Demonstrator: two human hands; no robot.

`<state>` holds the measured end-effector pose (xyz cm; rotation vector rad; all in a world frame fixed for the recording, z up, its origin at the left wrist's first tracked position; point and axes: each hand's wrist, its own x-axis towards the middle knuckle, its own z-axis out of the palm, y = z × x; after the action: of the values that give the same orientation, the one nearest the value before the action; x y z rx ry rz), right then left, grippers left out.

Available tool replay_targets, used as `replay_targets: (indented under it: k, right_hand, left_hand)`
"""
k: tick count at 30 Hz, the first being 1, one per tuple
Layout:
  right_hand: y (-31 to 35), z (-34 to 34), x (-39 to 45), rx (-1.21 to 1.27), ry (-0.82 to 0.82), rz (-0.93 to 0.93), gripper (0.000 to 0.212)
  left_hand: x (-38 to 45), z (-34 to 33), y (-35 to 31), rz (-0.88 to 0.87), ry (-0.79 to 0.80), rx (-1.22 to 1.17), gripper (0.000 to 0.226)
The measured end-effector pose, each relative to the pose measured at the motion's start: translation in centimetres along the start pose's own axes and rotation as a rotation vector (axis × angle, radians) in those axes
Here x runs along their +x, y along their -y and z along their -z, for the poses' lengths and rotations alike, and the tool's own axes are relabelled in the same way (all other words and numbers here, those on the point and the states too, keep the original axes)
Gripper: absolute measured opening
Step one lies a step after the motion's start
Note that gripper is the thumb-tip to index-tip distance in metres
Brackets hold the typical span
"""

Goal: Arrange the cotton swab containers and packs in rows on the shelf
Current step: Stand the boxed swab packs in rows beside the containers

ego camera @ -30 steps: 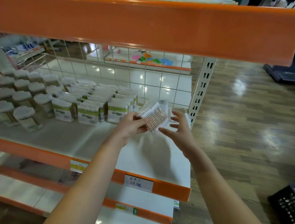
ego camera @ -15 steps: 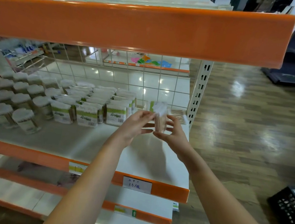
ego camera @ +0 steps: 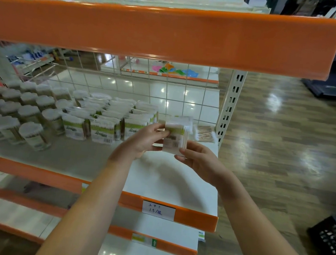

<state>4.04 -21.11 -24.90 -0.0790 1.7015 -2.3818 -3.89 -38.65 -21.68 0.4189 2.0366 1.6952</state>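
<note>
Both hands hold one flat, clear-plastic swab pack [ego camera: 174,137] upright above the white shelf [ego camera: 168,182], just right of the packs standing in rows [ego camera: 108,124]. Left hand [ego camera: 144,140] — fingers curled on the pack's left edge. Right hand [ego camera: 197,162] — fingertips pinching its lower right corner. Pack has a green-and-white label; wooden sticks show at its side. Round, white-topped containers [ego camera: 24,114] stand left of the packs. A loose pack of wooden swabs [ego camera: 205,133] lies flat behind the held one, by the perforated upright [ego camera: 229,111].

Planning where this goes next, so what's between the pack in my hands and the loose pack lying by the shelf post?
In the head view, only bare white shelf separates the held pack from the loose pack.
</note>
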Motion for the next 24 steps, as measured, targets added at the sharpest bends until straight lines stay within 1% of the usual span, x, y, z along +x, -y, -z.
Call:
replay_targets:
  k: [3,6,10,12,16,20,24]
  right_hand:
    - [-0.2,0.1,0.5,-0.051,-0.012,-0.014,0.029]
    - [-0.9,0.0,1.0,-0.155,-0.065,-0.045,0.026]
    - [-2.3,-1.3,1.7,-0.457,-0.127,-0.072,0.020]
    - [-3.0,-2.2,2.1,-0.626,-0.165,-0.084,0.015]
    - [-3.9,-3.8,3.7,-0.877,-0.162,-0.081,0.016]
    - [-4.5,-5.7,5.4,-0.957,-0.194,-0.049,0.017]
    - [-4.9,-7.2,7.3,-0.995,-0.247,-0.033,0.021]
  left_hand:
    - [-0.4,1.6,0.1,-0.004,-0.014,0.066,0.022]
    - [-1.1,2.9,0.4,-0.016,-0.008,0.139,0.021]
    - [-2.5,4.4,1.5,-0.053,0.029,0.297,0.025]
    - [-2.9,5.1,2.1,-0.054,0.006,0.384,0.029]
    - [-3.0,6.7,3.0,-0.005,-0.068,0.518,0.021]
    - [-3.3,8.6,3.2,-0.031,-0.137,0.645,0.027]
    - [-3.3,10.0,2.7,-0.126,-0.222,0.851,0.035]
